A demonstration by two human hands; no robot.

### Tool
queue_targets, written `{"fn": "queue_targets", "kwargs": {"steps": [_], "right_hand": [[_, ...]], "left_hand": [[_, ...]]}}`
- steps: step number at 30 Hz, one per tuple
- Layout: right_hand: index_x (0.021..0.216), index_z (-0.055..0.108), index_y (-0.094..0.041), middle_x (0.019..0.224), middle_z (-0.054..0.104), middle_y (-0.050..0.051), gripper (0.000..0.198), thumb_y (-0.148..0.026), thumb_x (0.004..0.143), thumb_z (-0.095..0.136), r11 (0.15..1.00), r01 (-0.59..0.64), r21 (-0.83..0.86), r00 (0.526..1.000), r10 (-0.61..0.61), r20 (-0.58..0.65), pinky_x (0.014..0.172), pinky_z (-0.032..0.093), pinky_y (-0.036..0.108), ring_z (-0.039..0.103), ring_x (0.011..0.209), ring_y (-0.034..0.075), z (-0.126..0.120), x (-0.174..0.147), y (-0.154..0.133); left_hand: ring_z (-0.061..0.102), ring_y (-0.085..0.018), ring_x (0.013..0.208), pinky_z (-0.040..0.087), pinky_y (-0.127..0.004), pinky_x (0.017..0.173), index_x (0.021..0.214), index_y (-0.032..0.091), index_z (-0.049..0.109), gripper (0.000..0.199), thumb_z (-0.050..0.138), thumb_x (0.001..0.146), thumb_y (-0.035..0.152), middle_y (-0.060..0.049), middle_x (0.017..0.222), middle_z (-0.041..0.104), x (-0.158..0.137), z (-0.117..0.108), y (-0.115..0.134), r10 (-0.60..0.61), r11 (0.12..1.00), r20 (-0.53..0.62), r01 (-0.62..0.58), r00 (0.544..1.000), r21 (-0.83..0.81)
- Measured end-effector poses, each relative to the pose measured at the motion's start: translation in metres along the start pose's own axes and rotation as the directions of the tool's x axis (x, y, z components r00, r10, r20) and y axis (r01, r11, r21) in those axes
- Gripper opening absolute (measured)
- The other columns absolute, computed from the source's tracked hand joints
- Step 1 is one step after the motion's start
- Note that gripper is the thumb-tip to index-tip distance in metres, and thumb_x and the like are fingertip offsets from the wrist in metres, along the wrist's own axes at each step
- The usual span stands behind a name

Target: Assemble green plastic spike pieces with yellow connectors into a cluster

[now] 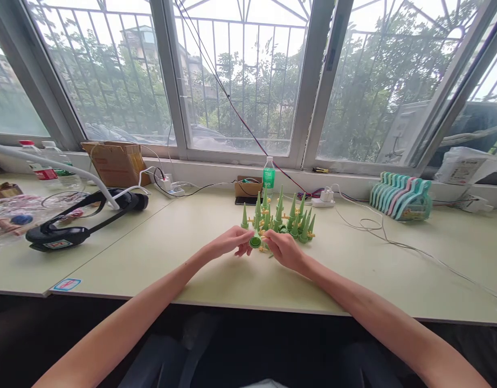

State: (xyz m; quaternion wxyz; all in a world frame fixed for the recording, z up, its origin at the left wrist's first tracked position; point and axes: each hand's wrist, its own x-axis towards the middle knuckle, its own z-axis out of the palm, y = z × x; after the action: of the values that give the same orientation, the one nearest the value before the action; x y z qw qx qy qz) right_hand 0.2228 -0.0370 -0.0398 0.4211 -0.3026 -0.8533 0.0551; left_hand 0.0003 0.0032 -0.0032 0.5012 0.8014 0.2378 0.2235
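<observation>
My left hand [236, 240] is closed on a green plant watering spike [255, 242], whose round hollow end faces me. Close against its right side is my right hand [283, 247], fingers pinched together. What the right fingers grip is too small to tell; small yellow valve parts [263, 249] show beside them. Just behind both hands stand several more green watering spikes [292, 213], most upright with points up and yellow valves at their sides. My right hand hides some of them.
A green-labelled bottle [268, 175] and a small open cardboard box [248, 188] stand behind the spikes. To the left lies a black headset [87, 218]. Teal and pink hangers [401, 196] and a white cable [406, 245] lie right. The table's front edge is near my forearms.
</observation>
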Motion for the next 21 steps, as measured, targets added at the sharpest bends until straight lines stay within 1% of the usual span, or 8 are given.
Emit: {"fn": "queue_targets", "kwargs": {"steps": [5, 9, 11, 15, 18, 21], "right_hand": [[0.085, 0.043, -0.02, 0.062, 0.038, -0.005, 0.024, -0.033, 0.102, 0.033, 1.0, -0.011, -0.011, 1.0, 0.011, 0.015, 0.051, 0.026, 0.022, 0.024, 0.052, 0.009, 0.001, -0.001, 0.003], [0.084, 0.042, -0.02, 0.061, 0.037, -0.006, 0.022, -0.032, 0.102, 0.035, 1.0, -0.01, -0.029, 1.0, 0.01, 0.015, 0.051, 0.025, 0.022, 0.023, 0.052, 0.009, 0.004, -0.002, 0.007], [0.084, 0.041, -0.021, 0.061, 0.036, -0.006, 0.022, -0.032, 0.102, 0.035, 0.999, -0.013, -0.035, 1.0, 0.013, 0.013, 0.051, 0.024, 0.022, 0.022, 0.052, 0.009, 0.004, -0.002, 0.008], [0.084, 0.042, -0.021, 0.061, 0.036, -0.006, 0.022, -0.032, 0.102, 0.036, 0.999, -0.025, -0.04, 1.0, 0.025, 0.016, 0.051, 0.025, 0.022, 0.023, 0.051, 0.009, 0.004, -0.003, 0.008], [0.084, 0.043, -0.021, 0.06, 0.036, -0.006, 0.022, -0.032, 0.102, 0.036, 0.998, -0.034, -0.048, 0.999, 0.035, 0.017, 0.051, 0.025, 0.021, 0.023, 0.051, 0.009, 0.005, -0.004, 0.01], [0.084, 0.043, -0.021, 0.06, 0.035, -0.007, 0.022, -0.032, 0.102, 0.036, 0.998, -0.035, -0.05, 0.999, 0.036, 0.024, 0.051, 0.024, 0.021, 0.023, 0.051, 0.009, 0.005, -0.004, 0.01]], "left_hand": [[0.05, -0.008, 0.043, 0.036, -0.021, 0.045, 0.069, 0.009, 0.063, 0.058, 0.055, 0.088, 0.063, -0.005, 0.058, 0.062, 0.0, 0.0, 0.0, 0.002, 0.999, -0.021, -0.001, 1.0, 0.04], [0.049, -0.009, 0.044, 0.042, -0.022, 0.051, 0.066, 0.012, 0.059, 0.052, 0.058, 0.088, 0.058, 0.003, 0.045, 0.048, 0.0, 0.0, 0.001, 0.044, 0.997, -0.02, -0.043, 0.999, 0.059], [0.048, -0.008, 0.044, 0.041, -0.021, 0.049, 0.066, 0.012, 0.059, 0.049, 0.06, 0.088, 0.056, 0.003, 0.046, 0.049, 0.0, 0.0, 0.002, 0.055, 0.996, -0.021, -0.053, 0.998, 0.072], [0.047, -0.008, 0.046, 0.034, -0.019, 0.044, 0.068, 0.012, 0.059, 0.045, 0.063, 0.086, 0.053, 0.001, 0.054, 0.054, 0.0, 0.0, 0.002, 0.062, 0.993, -0.031, -0.058, 0.998, 0.105], [0.048, -0.007, 0.048, 0.035, -0.019, 0.044, 0.072, 0.012, 0.062, 0.044, 0.064, 0.085, 0.053, 0.0, 0.06, 0.055, 0.0, 0.0, 0.002, 0.064, 0.991, -0.039, -0.059, 0.997, 0.121], [0.047, -0.008, 0.049, 0.037, -0.019, 0.045, 0.075, 0.012, 0.062, 0.042, 0.064, 0.085, 0.053, 0.001, 0.061, 0.053, 0.0, 0.001, 0.003, 0.072, 0.99, -0.037, -0.067, 0.997, 0.125]]}}
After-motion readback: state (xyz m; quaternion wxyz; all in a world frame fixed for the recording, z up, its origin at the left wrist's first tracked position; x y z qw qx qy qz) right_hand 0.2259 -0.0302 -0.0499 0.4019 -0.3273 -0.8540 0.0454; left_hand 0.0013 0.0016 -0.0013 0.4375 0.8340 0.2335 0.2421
